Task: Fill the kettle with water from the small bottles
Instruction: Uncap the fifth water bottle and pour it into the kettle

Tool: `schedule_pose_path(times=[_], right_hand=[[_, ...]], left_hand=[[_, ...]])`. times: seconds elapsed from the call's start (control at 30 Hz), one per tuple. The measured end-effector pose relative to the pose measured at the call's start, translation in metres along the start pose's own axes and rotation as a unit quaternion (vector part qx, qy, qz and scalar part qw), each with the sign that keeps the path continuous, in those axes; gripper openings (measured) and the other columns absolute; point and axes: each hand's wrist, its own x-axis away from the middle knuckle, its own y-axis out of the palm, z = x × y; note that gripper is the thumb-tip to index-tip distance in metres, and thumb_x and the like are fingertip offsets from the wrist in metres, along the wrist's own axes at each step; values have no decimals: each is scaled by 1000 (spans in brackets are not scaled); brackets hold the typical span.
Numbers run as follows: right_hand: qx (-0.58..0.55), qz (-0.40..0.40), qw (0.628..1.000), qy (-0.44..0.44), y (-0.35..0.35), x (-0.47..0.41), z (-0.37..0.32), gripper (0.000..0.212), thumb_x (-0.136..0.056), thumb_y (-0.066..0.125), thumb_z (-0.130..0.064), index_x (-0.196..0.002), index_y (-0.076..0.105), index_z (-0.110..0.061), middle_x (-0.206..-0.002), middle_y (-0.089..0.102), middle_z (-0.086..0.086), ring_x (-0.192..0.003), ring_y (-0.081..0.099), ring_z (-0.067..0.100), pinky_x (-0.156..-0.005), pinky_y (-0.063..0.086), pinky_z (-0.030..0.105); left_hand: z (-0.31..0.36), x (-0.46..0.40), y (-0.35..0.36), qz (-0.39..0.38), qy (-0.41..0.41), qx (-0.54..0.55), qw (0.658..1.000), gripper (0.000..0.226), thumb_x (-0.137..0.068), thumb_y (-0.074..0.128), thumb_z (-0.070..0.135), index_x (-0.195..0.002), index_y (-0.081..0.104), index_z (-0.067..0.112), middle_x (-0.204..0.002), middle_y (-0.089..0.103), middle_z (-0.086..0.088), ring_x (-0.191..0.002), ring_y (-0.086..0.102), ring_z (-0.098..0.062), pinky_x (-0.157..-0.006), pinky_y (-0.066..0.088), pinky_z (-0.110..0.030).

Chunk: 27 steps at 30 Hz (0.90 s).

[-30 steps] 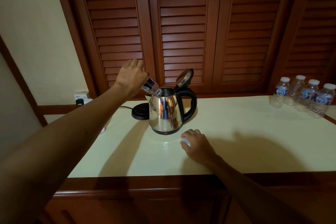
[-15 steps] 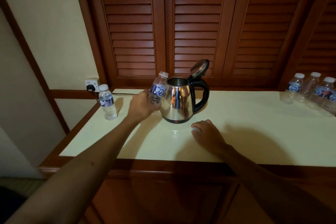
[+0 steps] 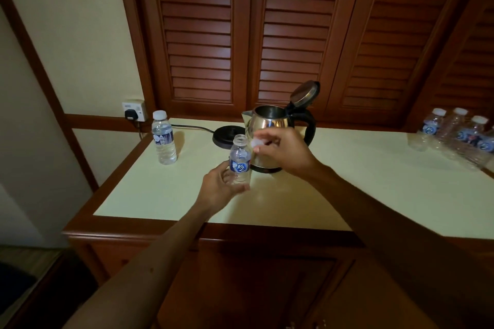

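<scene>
White cap (image 3: 256,143) pinched in the right hand (image 3: 283,152) hangs just right of the open neck of the upright bottle (image 3: 239,160), gripped low by the left hand (image 3: 222,189), frame centre; kettle (image 3: 270,125) directly behind, lid up.

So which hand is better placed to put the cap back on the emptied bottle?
The right hand: it pinches the white cap just beside the open neck, while the left hand grips the bottle upright.
</scene>
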Motion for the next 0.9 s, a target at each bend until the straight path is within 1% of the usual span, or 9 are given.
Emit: schedule_pose_path(times=[0.13,0.27,0.4,0.53,0.6,0.67,0.77,0.83,0.9], right_hand=[[51,-15,998,-27,5,-24,-23,32,-86,71,-15,-117,68,-7,-115,69,5,-98,63,10,-85,49,21],[107,-76,991,-35,10,-36,-33,32,-85,71,-14,-117,68,-8,-117,68,6,-104,63,13,-93,51,31],[115,-132,984,-16,2,-44,-32,34,-85,71,-10,-118,67,-12,-119,69,4,-102,63,6,-89,50,21],[154,-180,971,-9,-3,-49,-36,36,-86,70,-9,-121,66,-14,-120,67,-2,-103,63,4,-94,50,25],[187,-190,964,-15,-3,-51,-38,32,-87,70,-16,-118,67,-15,-113,67,-4,-100,62,6,-90,52,26],[223,-175,959,-27,1,-51,-38,20,-88,68,-31,-104,71,-20,-96,69,-6,-89,63,8,-81,54,32],[258,-110,959,-30,12,-49,-35,28,-89,65,-40,-84,66,-13,-69,59,-6,-66,58,11,-64,49,32],[270,-113,956,-34,17,-48,-38,32,-90,62,-41,-85,63,-10,-71,59,-1,-66,59,16,-61,45,31],[273,-172,946,-32,13,-48,-45,30,-90,63,-41,-90,61,-12,-76,57,-5,-71,56,11,-59,40,27]], left_hand=[[-3,-1,-1,-2,2,6,1000,67,-68,90,14,-129,62,18,-107,74,2,-94,71,-10,-89,59,-34],[-6,-3,-4,-9,8,2,1000,65,-66,90,19,-126,63,21,-105,75,2,-95,71,-15,-91,58,-40],[-8,-6,-5,-16,8,2,1000,59,-67,90,21,-121,67,26,-104,75,5,-96,70,-14,-93,57,-38],[-7,-9,-6,-21,6,-6,1000,48,-66,91,25,-109,70,34,-102,75,7,-97,70,-14,-95,55,-37],[-8,-11,-7,-25,1,-6,1000,47,-66,91,28,-109,72,33,-103,75,5,-97,70,-16,-95,55,-37],[-9,-12,-8,-32,-10,-2,999,50,-67,90,27,-114,72,27,-105,75,3,-99,70,-18,-95,55,-34],[-6,-12,-7,-36,-21,1,999,48,-71,88,21,-116,70,23,-107,74,1,-99,69,-18,-89,54,-24],[-3,-11,-8,-36,-24,-2,999,49,-72,88,22,-117,70,23,-108,74,1,-98,68,-16,-89,53,-24],[-3,-11,-9,-33,-23,-11,999,46,-72,88,24,-115,71,24,-105,73,2,-94,67,-15,-84,52,-21]])
